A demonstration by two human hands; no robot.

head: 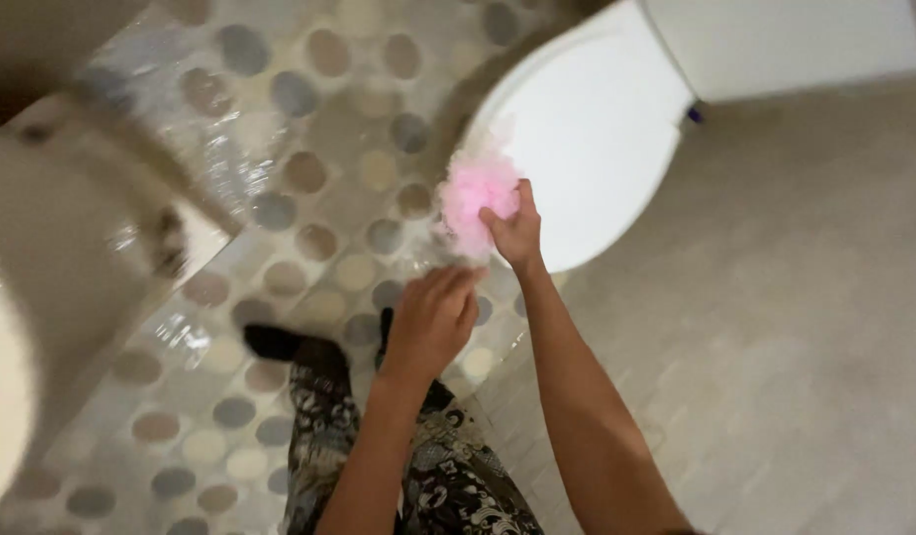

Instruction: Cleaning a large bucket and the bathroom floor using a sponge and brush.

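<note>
Right hand (515, 230) is clamped on a fluffy pink mesh bath sponge (475, 198), fingers curled over its right side. The sponge sits just off the left edge of the white oval toilet lid (587, 139), above the clear plastic curtain with grey and beige dots (309, 198). Left hand (433, 317) is just below the sponge, fingers bent, at a crinkly clear film hanging off it; I can't tell whether it's actually pinching that film (motion blur). Hands are close but not touching.

My read on doing this well: keep the right grip firm on the sponge body and let the left work only the loose film, pulling away from the sponge, not sideways toward the lid.
</note>
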